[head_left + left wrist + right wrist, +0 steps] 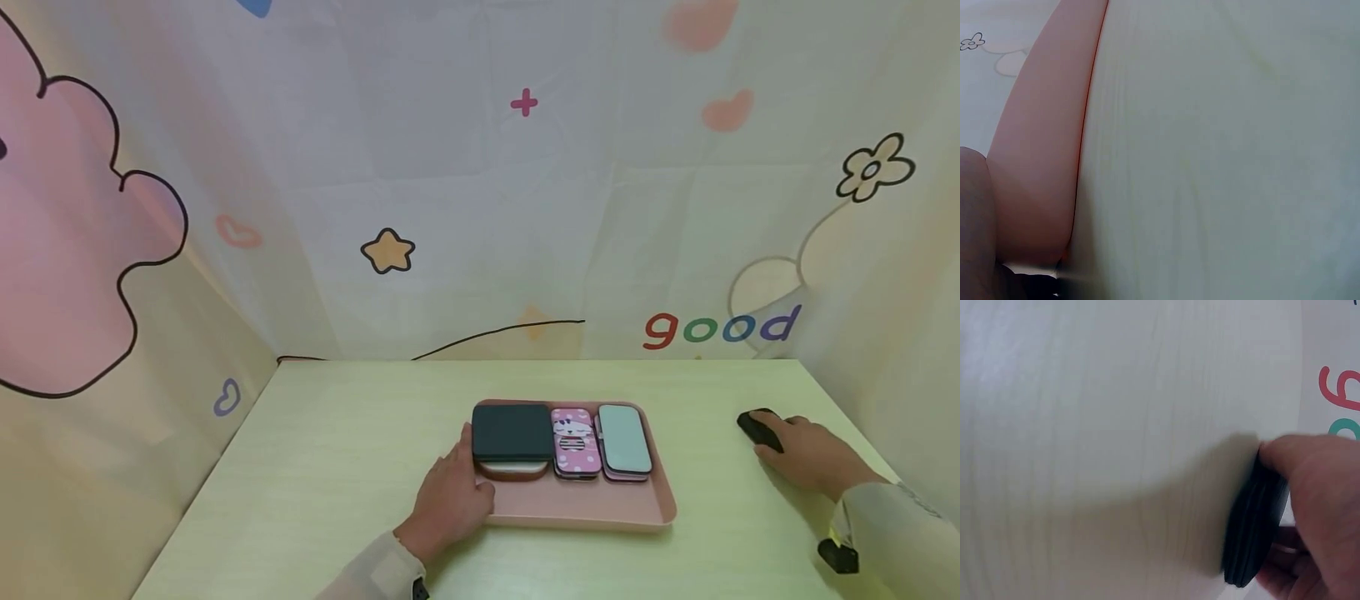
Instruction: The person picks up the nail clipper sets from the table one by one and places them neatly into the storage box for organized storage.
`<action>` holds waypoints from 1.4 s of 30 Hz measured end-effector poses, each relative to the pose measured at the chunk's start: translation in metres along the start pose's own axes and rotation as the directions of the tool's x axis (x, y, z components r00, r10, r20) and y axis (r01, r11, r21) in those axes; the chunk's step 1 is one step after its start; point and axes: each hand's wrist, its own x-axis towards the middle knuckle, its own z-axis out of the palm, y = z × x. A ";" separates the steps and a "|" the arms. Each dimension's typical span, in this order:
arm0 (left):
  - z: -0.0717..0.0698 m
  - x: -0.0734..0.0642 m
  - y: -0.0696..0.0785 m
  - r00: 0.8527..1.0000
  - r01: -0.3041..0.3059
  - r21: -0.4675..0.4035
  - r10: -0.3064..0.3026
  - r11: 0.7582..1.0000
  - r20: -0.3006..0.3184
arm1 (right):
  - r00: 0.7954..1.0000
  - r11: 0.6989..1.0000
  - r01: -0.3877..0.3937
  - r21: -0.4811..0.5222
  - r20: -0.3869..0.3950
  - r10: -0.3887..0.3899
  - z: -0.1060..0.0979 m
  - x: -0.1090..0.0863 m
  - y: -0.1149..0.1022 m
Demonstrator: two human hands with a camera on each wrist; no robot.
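My left hand [452, 498] holds the left side of a pink tray [577, 505], with its thumb over the front left corner. In the left wrist view the tray's side [1038, 150] rises along the tabletop, and a finger or thumb shows at the lower left. On the right, my right hand [810, 454] pinches a flat black wallet-like item [1250, 531] with layered edges. Whether that item touches the table cannot be told. Inside the tray lie a dark case [512, 432] over a brown-edged item, a pink cat-print case [576, 442] and a pale mint case [626, 439], side by side.
A light wood-grain table [315, 475] carries everything. Behind it hangs a printed curtain [465, 167] with stars, hearts and the word "good"; more printed cloth borders both sides. A dark wrist strap piece [837, 556] hangs below the right sleeve [896, 533].
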 end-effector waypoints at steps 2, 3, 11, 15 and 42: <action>0.000 0.000 0.000 1.000 0.000 -0.001 0.000 1.000 0.000 | 1.000 1.000 0.022 0.015 -0.015 -0.022 0.001 -0.001 -0.002; 0.000 0.000 0.000 1.000 0.000 -0.002 0.000 1.000 -0.001 | 0.999 0.999 0.033 0.019 -0.020 -0.033 0.001 -0.001 -0.004; 0.001 0.000 -0.001 1.000 -0.007 0.001 0.007 1.000 -0.007 | 0.993 0.994 0.102 0.027 -0.063 -0.100 0.004 -0.005 -0.017; 0.002 0.000 -0.002 1.000 -0.011 -0.001 0.011 1.000 -0.008 | 0.989 0.992 0.122 0.030 -0.081 -0.120 0.004 -0.005 -0.028; 0.002 0.000 -0.003 1.000 -0.012 0.003 0.012 1.000 -0.003 | 0.951 0.955 0.287 0.070 -0.138 -0.276 -0.029 0.007 -0.115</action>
